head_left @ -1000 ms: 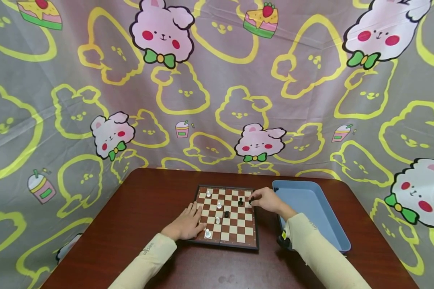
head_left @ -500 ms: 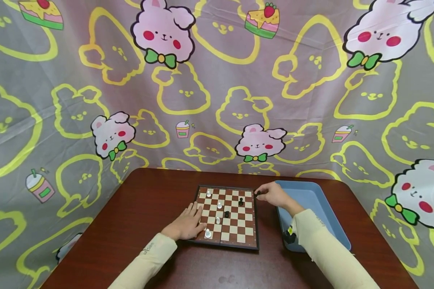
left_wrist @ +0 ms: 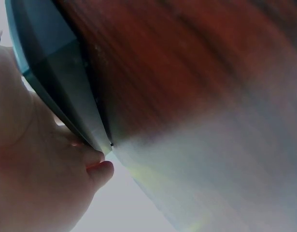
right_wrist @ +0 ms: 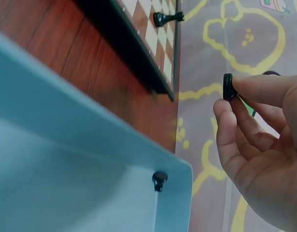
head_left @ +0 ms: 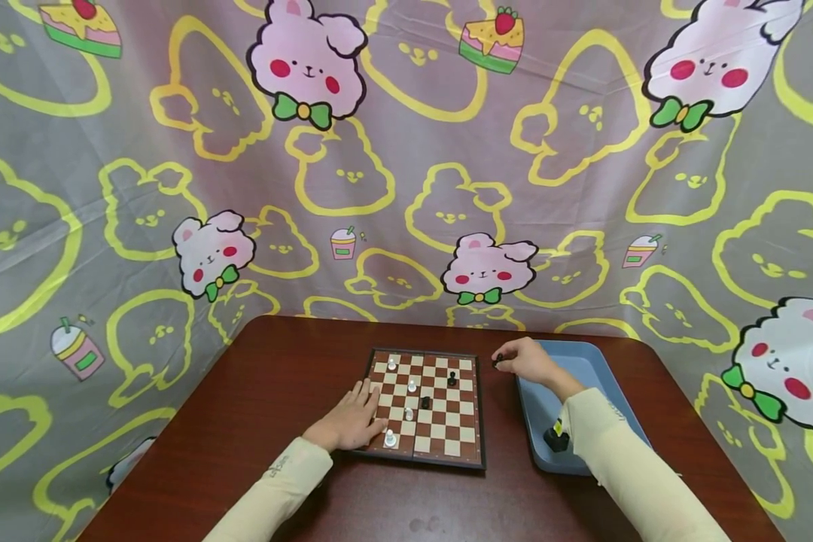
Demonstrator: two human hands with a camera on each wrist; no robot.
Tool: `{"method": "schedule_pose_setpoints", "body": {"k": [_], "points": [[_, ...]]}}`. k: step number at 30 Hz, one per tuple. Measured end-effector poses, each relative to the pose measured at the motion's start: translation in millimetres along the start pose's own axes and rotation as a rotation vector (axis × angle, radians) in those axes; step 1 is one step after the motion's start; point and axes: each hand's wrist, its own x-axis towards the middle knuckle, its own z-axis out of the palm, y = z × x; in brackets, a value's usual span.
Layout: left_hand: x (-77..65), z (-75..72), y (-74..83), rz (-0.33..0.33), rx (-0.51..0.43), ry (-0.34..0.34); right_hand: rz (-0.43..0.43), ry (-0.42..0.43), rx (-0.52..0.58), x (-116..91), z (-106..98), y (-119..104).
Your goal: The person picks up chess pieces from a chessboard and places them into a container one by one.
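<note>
My right hand [head_left: 530, 363] pinches a black chess piece [right_wrist: 228, 87] between thumb and fingers, in the gap between the chessboard [head_left: 479, 444] and the blue tray. Most of the piece is hidden; its round base shows in the right wrist view. My left hand [head_left: 352, 418] rests on the left side of the board with its fingers straight, and the board's dark edge [left_wrist: 61, 72] shows close by it in the left wrist view. Several white chess pieces stand on the board, among them one near the front [head_left: 391, 439]. Two black pieces are also there, a taller one [head_left: 452, 379] and a knight-like one [head_left: 425, 403].
The blue tray [head_left: 591, 350] stands right of the board, partly under my right forearm. Another black chess piece [right_wrist: 159, 180] lies in its corner. A patterned cloth [head_left: 406, 188] hangs behind the dark red wooden table [head_left: 298, 354].
My right hand has lifted the black chess piece off the board's far right and carried it rightward, past the board's edge toward the tray. The left hand has stayed in place.
</note>
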Motion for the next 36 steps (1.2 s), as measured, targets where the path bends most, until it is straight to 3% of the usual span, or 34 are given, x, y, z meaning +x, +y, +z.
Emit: {"method": "schedule_pose_setpoints", "body": {"k": [22,36], "points": [[1.3,2.6,1.0,-0.011,0.008,0.001,0.090,0.015,0.083,-9.0,-23.6,39.3],[0.7,0.9,2.8,-0.012,0.013,-0.003,0.133,0.004,0.113,-11.2,-21.8,64.7]]}}
